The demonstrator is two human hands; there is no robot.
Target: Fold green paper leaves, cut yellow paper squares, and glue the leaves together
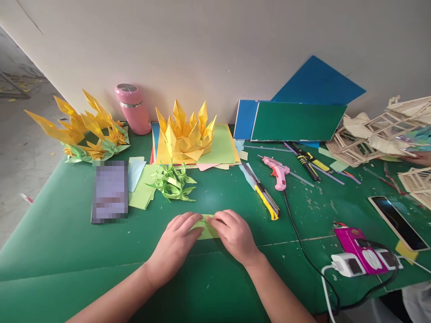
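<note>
A light green sheet of paper (208, 232) lies on the green table between my two hands, near the table's middle. My left hand (182, 231) grips its left side, thumb and fingers closed at the far edge. From the right, my right hand (234, 231) pinches the same sheet, its fingertips near the top edge. Whether there is a fold under the fingers I cannot tell. Just beyond the hands sit several folded green paper leaves (173, 181). Behind them a yellow folded paper crown (188, 139) rests on stacked coloured paper (222, 143).
On the left are another paper crown (90, 130), a pink flask (134, 110), a tablet-like device (110, 190) and green paper slips (143, 188). To the right lie a yellow utility knife (267, 202), a pink glue gun (276, 172), a power strip (360, 249), and a phone (399, 222).
</note>
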